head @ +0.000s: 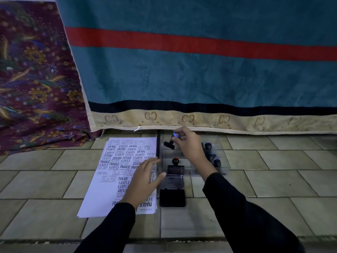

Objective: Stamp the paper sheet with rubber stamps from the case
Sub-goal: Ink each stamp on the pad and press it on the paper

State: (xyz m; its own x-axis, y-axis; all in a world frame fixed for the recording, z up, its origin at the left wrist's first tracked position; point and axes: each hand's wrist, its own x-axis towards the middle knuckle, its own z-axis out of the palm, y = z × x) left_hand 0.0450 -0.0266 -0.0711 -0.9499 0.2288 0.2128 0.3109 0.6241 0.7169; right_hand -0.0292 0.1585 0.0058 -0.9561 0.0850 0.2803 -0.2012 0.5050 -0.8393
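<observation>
A white paper sheet covered in black stamp prints lies on the tiled floor. My left hand rests flat on its right part, fingers straight. To the right stands a clear plastic case with several dark stamps lying inside. My right hand pinches a black rubber stamp with a blue-topped knob, tilted above the case's far left part. A black stamp with a red-topped knob stands in the case's near left. An open black ink pad lies in front of the case.
A teal towel with a red stripe hangs behind the case, its beige hem reaching the floor. A purple patterned cloth lies at the left. Beige floor tiles spread around the sheet and case.
</observation>
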